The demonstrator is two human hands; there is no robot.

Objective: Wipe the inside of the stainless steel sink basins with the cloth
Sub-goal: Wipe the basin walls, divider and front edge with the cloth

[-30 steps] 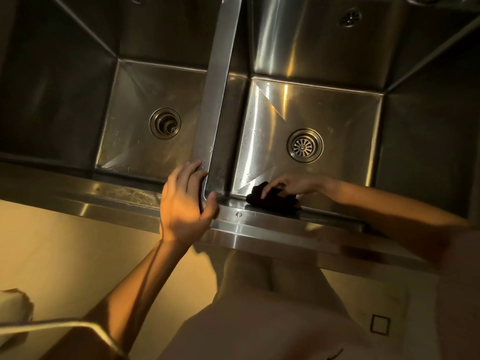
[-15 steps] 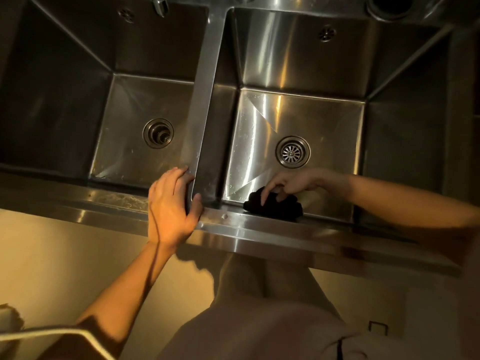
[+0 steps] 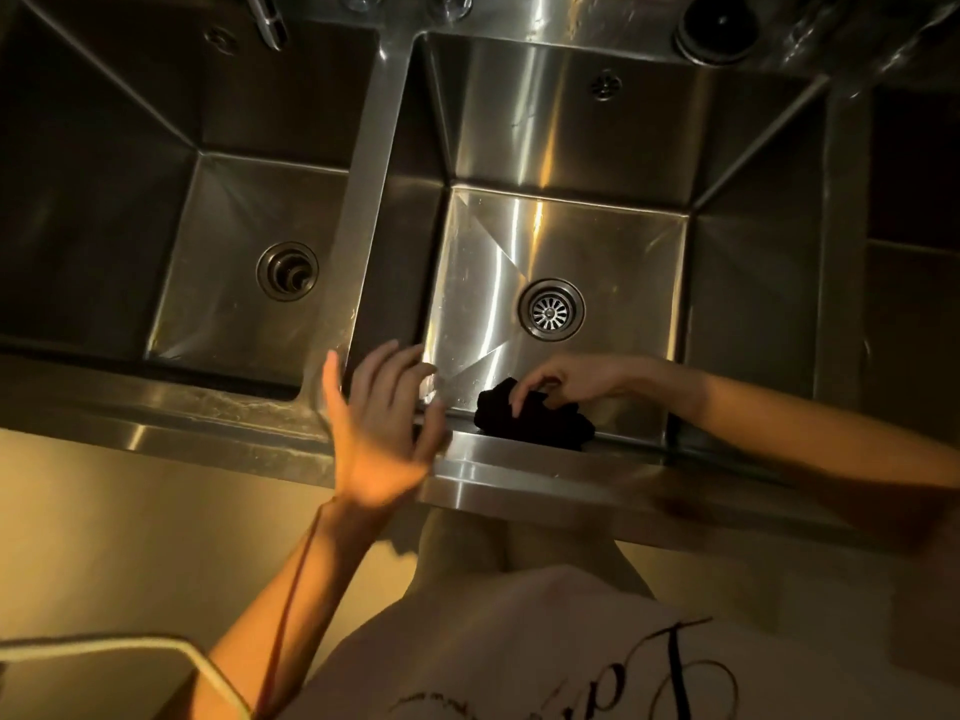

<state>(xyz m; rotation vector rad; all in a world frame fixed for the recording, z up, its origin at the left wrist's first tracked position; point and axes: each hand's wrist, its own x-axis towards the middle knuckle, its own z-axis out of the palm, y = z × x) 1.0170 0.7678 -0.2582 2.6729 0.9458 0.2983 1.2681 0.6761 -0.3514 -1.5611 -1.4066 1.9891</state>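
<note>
My right hand [image 3: 563, 379] reaches down into the right basin [image 3: 613, 241], fingers curled onto the black cloth [image 3: 530, 420], gripping it against the basin floor at the near wall. The cloth is bunched, just in front of the strainer drain [image 3: 551, 309] but apart from it. My left hand [image 3: 382, 426] is blurred, fingers spread and loose, holding nothing, at the near end of the divider [image 3: 369, 200] where it meets the front rim [image 3: 208, 418]; I cannot tell whether it touches the steel. Beyond the divider lies the left basin [image 3: 218, 304] with its own drain [image 3: 287, 271].
</note>
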